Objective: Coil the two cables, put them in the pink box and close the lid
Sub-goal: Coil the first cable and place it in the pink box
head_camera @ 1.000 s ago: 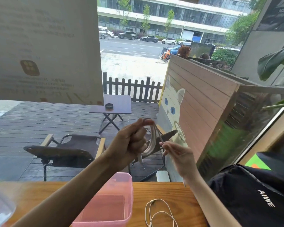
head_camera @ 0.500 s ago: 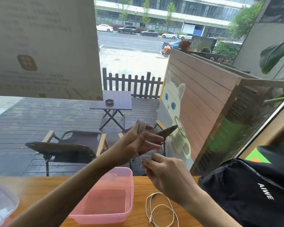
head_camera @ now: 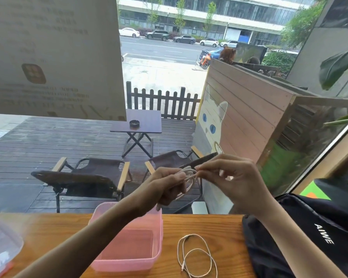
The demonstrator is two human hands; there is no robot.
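I look out a large window (head_camera: 169,77) onto a grey wooden deck (head_camera: 38,141). Two dark folding chairs (head_camera: 84,177) flank a small folding table (head_camera: 137,125); daylight is overcast.

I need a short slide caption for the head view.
Both hands wind a white cable above the open pink plastic box.

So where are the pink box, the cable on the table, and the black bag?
pink box (head_camera: 127,264): head view, near wall.
cable on the table (head_camera: 197,255): head view, looped strand.
black bag (head_camera: 301,247): head view, front panel.
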